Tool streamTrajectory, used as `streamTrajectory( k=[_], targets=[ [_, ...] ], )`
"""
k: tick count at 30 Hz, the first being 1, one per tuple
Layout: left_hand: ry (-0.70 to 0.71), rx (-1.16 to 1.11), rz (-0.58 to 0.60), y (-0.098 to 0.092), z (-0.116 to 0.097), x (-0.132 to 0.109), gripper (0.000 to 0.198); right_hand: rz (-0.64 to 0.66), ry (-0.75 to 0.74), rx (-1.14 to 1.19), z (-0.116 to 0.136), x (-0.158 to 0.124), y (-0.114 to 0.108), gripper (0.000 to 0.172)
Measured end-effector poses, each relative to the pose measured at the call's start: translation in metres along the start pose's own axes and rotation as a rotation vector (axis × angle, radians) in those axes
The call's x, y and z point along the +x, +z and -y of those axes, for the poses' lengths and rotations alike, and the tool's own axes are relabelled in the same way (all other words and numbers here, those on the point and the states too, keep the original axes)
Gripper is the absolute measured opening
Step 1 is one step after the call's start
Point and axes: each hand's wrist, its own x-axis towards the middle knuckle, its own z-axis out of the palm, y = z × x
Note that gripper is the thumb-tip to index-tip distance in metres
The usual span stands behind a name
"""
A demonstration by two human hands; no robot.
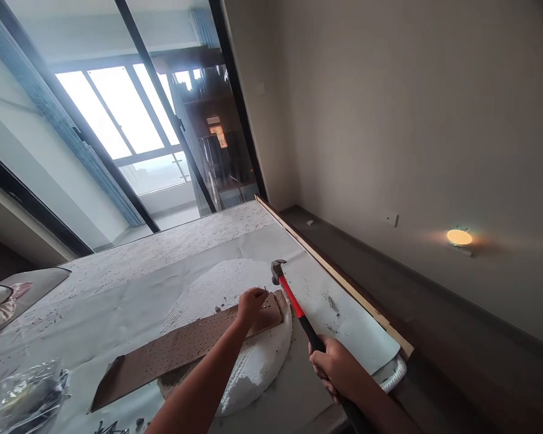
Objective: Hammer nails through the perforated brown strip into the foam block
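My right hand (pixel 335 364) is wrapped round the black grip of a claw hammer (pixel 294 298), which has a red upper shaft and a grey metal head. The hammer head is raised just beyond the end of a long brown board (pixel 185 343) dotted with small holes. Over that end of the board, my left hand (pixel 252 303) pinches a thin nail (pixel 266 290), mostly hidden by the fingers. The board lies across a round white foam slab (pixel 253 367), with grey crumbs scattered about.
A pale sheet (pixel 131 313) lies under the slab, bordered on the right by a wooden edge strip (pixel 335 274). At lower left sits a clear plastic bag (pixel 31 392), near some dark nails (pixel 111 428). A white rope coil (pixel 394 375) hangs at the right edge. A lit wall lamp (pixel 459 237) glows beyond.
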Motion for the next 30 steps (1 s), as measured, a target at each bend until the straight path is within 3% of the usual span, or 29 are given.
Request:
streamTrajectory(
  k=[8, 30],
  targets=[
    [-0.046, -0.031, -0.01, 0.009, 0.009, -0.006, 0.03, 0.031, -0.011, 0.003, 0.0, 0.0, -0.006, 0.008],
    [0.011, 0.066, -0.063, 0.024, 0.018, -0.007, 0.023, 0.013, -0.038, -0.081, -0.012, 0.006, 0.011, 0.011]
  ],
)
